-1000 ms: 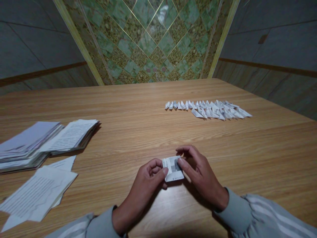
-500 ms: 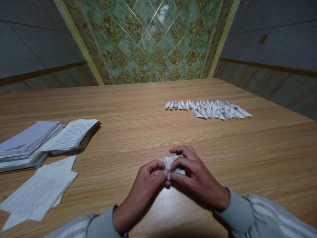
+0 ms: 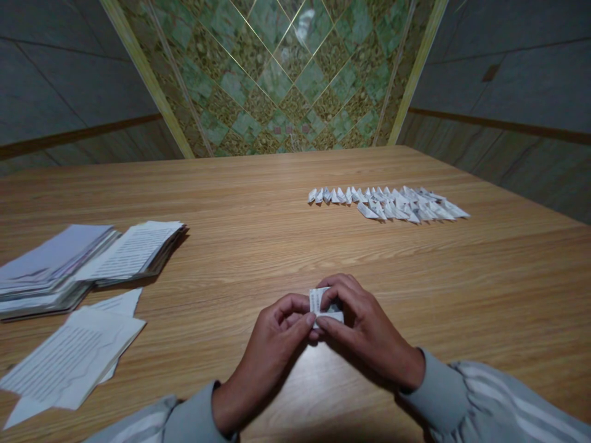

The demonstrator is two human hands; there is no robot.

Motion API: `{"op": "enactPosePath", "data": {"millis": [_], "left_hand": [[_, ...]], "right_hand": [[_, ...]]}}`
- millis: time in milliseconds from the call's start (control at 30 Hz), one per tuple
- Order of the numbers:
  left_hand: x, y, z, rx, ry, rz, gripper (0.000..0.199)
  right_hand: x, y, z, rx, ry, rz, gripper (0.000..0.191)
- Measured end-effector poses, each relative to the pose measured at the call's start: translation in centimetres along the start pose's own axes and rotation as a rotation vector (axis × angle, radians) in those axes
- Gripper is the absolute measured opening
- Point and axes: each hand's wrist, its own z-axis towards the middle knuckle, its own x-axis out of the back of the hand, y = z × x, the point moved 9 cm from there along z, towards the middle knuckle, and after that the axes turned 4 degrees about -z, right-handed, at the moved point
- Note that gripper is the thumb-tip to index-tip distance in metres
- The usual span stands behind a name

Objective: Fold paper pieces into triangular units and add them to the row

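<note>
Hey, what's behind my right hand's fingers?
A small folded paper. Its printed left part and part of its near edge show; the portion the right hand covers can't be seen.

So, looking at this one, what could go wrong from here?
1. The left hand and right hand both hold the small folded paper, so an uneven pull could skew a crease or perhaps tear it.
2. The right hand covers part of the paper, so a crooked fold there might go unnoticed in this view.
</note>
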Motion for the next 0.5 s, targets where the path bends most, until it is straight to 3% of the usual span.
{"op": "enactPosePath", "data": {"millis": [200, 333, 433, 500], "left_hand": [[-0.6, 0.5, -0.3, -0.063, -0.056, 0.094, 0.02], [-0.4, -0.3, -0.2, -0.037, -0.045, 0.124, 0.021], [-0.1, 0.1, -0.1, -0.071, -0.028, 0.139, 0.017], [0.1, 1.0, -0.2, -0.139, 0.0, 0.219, 0.016]], "right_hand": [[-0.1, 2.2, -0.6, -0.222, 0.077, 0.286, 0.032], [-0.4, 2.7, -0.9, -0.254, 0.14, 0.427, 0.047], [-0.3, 2.4, -0.6, -0.224, 0.134, 0.368, 0.042], [0.0, 2.1, -0.4, -0.201, 0.119, 0.249, 0.026]]}}
